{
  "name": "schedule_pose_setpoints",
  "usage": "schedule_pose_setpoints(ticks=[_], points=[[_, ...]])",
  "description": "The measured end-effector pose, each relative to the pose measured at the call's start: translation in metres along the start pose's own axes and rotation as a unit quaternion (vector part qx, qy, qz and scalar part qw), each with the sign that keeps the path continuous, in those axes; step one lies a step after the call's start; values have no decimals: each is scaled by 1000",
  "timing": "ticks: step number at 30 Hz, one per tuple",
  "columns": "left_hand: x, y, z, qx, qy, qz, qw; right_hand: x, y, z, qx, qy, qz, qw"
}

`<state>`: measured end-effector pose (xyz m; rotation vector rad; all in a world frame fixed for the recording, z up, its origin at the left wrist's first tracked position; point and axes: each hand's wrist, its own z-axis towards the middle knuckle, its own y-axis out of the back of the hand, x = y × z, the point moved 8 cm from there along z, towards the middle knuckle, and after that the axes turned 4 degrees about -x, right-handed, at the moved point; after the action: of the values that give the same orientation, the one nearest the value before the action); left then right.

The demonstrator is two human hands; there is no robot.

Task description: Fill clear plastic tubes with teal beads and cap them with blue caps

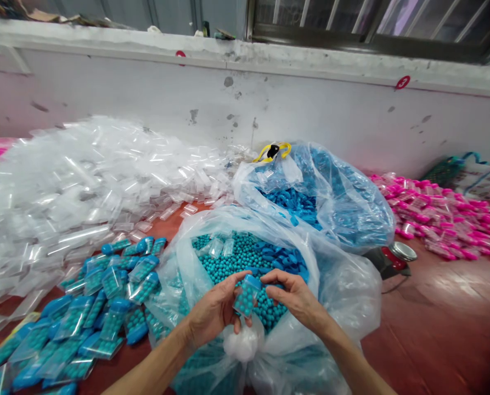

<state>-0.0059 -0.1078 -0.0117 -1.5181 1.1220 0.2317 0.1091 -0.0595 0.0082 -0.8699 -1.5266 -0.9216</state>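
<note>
My left hand (224,304) is closed around a small clear container (246,296) filled with teal beads and topped with a blue cap. My right hand (292,293) is beside the capped end, with its thumb and index finger slightly apart and curved toward the cap. Whether those fingertips touch it is hard to see. Both hands are above an open clear plastic bag (339,296) of loose teal beads (228,266). Blue caps (283,258) lie on the beads at the right side, and a few empty clear containers (215,248) at the back left.
Filled, capped containers (113,280) lie heaped on the left. Behind them rises a large pile of empty clear containers (96,170). Another bag (351,203) holds blue pieces. Pink-capped containers (446,214) and a dark device with a round metal top (401,251) are at right.
</note>
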Motion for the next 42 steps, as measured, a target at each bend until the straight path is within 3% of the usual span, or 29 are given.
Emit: schedule_pose_setpoints(ticks=[20, 30, 42], points=[[-4, -3, -8, -59, -23, 42, 997, 3, -1, 0, -5, -3, 8, 1000], [1, -3, -4, -43, -13, 24, 999, -10, 0, 3, -13, -68, 34, 997], [0, -6, -2, -42, -11, 4, 999, -21, 3, 4, -5, -83, 60, 995]])
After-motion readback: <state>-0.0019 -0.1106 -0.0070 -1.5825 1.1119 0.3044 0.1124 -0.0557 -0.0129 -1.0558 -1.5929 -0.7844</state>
